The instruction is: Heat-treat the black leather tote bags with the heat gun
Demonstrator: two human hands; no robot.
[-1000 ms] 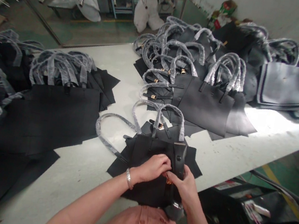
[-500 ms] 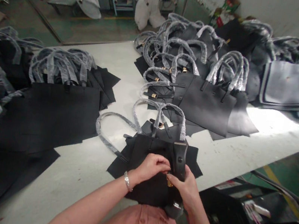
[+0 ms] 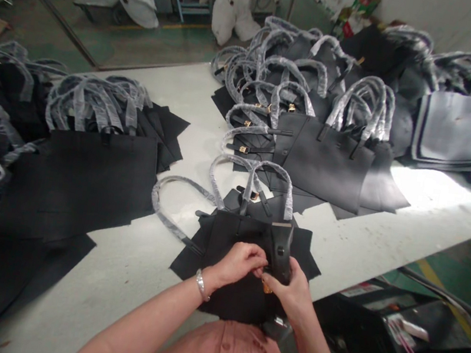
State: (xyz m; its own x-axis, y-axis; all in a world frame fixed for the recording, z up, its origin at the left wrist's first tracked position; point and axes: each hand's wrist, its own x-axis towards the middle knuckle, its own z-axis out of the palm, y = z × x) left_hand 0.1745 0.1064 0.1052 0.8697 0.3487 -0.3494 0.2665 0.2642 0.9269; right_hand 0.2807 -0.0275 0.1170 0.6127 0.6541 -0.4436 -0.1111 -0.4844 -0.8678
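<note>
Hands are barely shifting, staying together on the black bag [image 3: 230, 238] at the table [image 3: 136, 268] edge: L hand [image 3: 240, 261] pinching prob. the gold clasp [image 3: 265, 287], R hand [image 3: 293, 294] gripping the black strap [image 3: 281, 249], so work there's continuing

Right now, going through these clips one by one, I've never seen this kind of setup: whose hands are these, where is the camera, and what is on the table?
No machine here: a person works with two bare hands, and the one camera sits on their head, looking forward and down, so the arms enter from the bottom. The left hand and the right hand meet over a black bag lying on the white table. The right hand grips a black strap with a gold fitting; the left fingers pinch its edge. More black bags with plastic-wrapped handles lie in a stack on the left and a pile further back.
</note>
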